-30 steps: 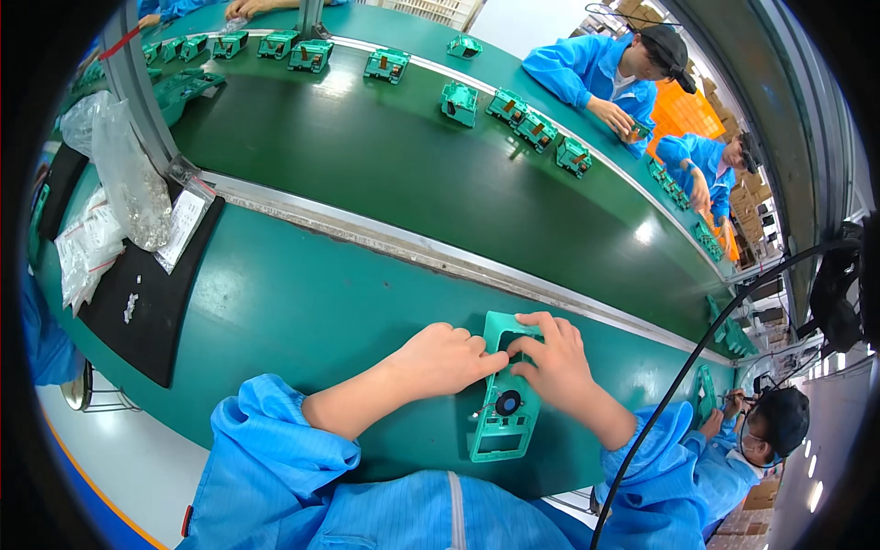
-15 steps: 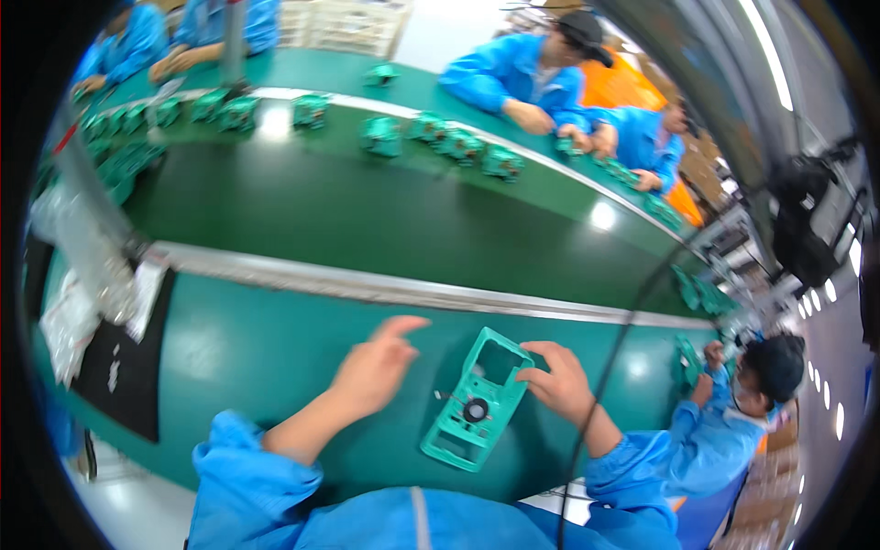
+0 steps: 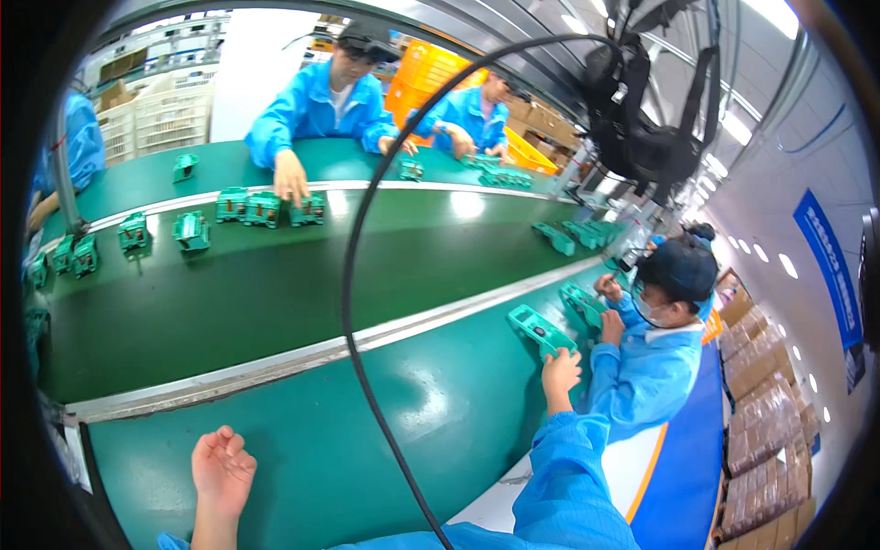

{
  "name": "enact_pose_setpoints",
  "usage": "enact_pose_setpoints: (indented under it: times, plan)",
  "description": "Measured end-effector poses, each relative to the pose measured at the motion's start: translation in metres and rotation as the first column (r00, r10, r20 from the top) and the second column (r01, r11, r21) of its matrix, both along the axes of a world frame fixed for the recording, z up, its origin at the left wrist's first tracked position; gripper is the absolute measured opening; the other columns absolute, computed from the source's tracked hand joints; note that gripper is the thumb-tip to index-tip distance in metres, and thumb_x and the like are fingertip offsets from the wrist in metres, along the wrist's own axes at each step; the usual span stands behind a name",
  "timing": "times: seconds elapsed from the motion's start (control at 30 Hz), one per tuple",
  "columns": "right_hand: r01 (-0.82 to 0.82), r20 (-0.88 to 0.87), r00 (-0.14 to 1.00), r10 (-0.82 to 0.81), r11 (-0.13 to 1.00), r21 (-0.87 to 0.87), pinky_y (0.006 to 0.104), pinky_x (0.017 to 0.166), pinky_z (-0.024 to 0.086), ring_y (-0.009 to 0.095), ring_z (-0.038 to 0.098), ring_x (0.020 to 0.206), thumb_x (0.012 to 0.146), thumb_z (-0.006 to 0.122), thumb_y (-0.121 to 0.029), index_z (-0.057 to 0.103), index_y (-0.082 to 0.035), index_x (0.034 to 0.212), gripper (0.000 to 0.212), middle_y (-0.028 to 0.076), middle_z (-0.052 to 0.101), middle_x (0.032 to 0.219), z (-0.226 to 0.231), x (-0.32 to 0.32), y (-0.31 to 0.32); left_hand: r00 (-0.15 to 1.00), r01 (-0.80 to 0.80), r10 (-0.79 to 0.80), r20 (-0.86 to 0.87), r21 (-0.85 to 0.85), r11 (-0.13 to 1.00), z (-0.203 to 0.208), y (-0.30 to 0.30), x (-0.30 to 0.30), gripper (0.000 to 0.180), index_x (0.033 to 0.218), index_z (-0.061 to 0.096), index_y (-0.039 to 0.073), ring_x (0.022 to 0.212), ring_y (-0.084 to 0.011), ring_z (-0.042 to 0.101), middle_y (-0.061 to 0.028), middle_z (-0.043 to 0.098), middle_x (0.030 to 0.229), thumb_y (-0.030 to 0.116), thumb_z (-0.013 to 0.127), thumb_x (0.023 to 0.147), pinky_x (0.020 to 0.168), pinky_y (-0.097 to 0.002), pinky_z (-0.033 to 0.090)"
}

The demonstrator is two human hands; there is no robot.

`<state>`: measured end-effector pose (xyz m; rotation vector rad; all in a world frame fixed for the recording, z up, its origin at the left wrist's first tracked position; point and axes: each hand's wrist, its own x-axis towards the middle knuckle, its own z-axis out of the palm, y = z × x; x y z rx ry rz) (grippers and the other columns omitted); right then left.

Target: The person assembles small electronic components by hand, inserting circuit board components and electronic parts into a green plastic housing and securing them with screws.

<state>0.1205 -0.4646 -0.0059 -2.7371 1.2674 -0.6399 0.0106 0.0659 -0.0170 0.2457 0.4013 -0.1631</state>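
Head view: green workbench (image 3: 385, 440) beside a conveyor belt (image 3: 275, 284).
Right hand (image 3: 561, 374): stretched far right, fingers closed on the near end of a green plastic housing (image 3: 541, 330).
Housing: flat on the bench, just before a seated co-worker (image 3: 655, 357).
Left hand (image 3: 222, 469): loosely curled, palm up, holding nothing, resting near the bench's front edge.
Belt: more green parts (image 3: 261, 207) in a row.
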Motion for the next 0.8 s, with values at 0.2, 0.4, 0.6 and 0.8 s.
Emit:
enact_pose_setpoints:
  times: [0.2,0.4,0.6,0.8]
  plan:
    - [-0.939,0.236,0.201,0.951,0.256,-0.231,0.0431,0.084,0.036,0.034,0.038,0.108,0.067,0.061,-0.012,0.052,-0.014,0.104,0.038,0.015,0.039,0.119,0.004,0.000,0.197,0.999,-0.004,0.008,0.044,-0.090,0.996,0.008,-0.016,-0.033,0.028,0.094,0.049,-0.003,0.077,-0.0243,0.050,-0.0152,0.053,0.084,0.018,0.043,0.077,0.082,-0.0394,0.039]
    - [-0.830,0.245,-0.557,0.793,-0.529,-0.175,0.0390,0.081,0.038,0.029,0.045,0.102,0.064,0.062,-0.011,0.059,-0.013,0.089,0.025,0.007,0.050,0.108,0.036,-0.046,0.368,0.974,-0.066,0.078,0.213,-0.063,0.996,0.014,-0.015,-0.017,0.047,0.116,0.036,-0.007,0.102,-0.0295,0.047,-0.0230,0.041,0.119,0.026,0.034,0.083,0.093,-0.0402,0.032]
    - [-0.819,0.165,-0.570,0.805,-0.540,-0.192,0.0389,0.075,0.039,0.028,0.047,0.095,0.064,0.063,-0.016,0.058,-0.014,0.081,0.017,0.005,0.052,0.102,0.025,-0.037,0.417,0.954,-0.202,0.211,0.215,-0.063,0.977,0.011,-0.002,-0.019,0.046,0.119,0.034,-0.006,0.090,-0.0190,0.050,-0.0182,0.045,0.116,0.024,0.030,0.084,0.087,-0.0323,0.037]
    - [-0.830,0.304,-0.557,0.773,-0.510,-0.224,0.0359,0.067,0.040,0.024,0.052,0.079,0.060,0.066,-0.011,0.057,-0.011,0.070,0.013,0.005,0.055,0.085,0.010,-0.038,0.411,0.958,-0.132,0.147,0.247,-0.079,0.988,0.001,-0.010,-0.015,0.040,0.119,0.035,-0.004,0.105,-0.0191,0.046,-0.0139,0.044,0.118,0.019,0.034,0.085,0.091,-0.0311,0.035]
